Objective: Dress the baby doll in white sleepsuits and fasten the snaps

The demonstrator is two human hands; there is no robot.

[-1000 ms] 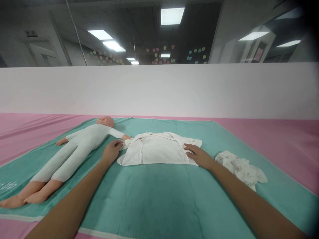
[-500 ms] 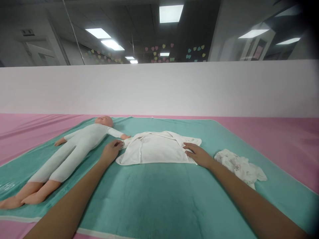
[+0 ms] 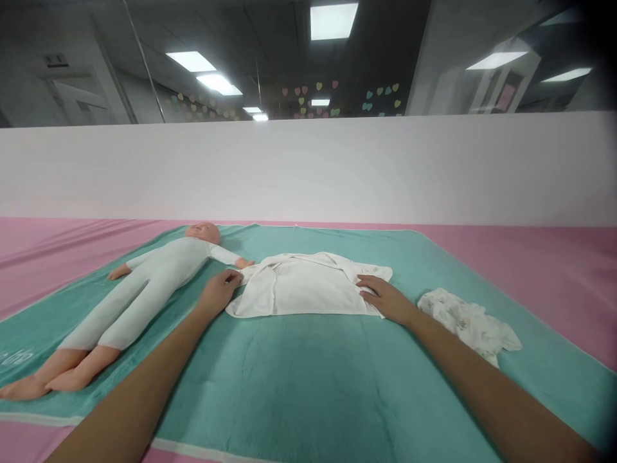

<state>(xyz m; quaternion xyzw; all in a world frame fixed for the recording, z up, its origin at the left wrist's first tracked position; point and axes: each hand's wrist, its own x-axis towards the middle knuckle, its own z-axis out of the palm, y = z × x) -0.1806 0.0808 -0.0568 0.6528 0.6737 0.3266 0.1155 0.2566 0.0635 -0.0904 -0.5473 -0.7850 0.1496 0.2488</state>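
Note:
A baby doll point(image 3: 154, 283) in a white bodysuit lies on its back on a teal blanket point(image 3: 308, 386), with its head at the far edge. Right of it lies an opened white baby garment point(image 3: 303, 286), spread flat. My left hand point(image 3: 219, 290) is at the garment's left corner, next to the doll's outstretched hand, with the fingers closed on the edge. My right hand point(image 3: 385, 301) is at the garment's right edge, its fingers curled over the fabric. A crumpled white patterned baby garment point(image 3: 470, 328) lies further right, beyond my right hand.
A pink sheet point(image 3: 530, 257) surrounds the blanket. Behind it stands a low white partition point(image 3: 308, 173). Paper hearts and ceiling lights show beyond it, apparently through glass.
The whole view has shifted slightly as my head moved. My hands and the white garment stay in nearly the same place on the blanket.

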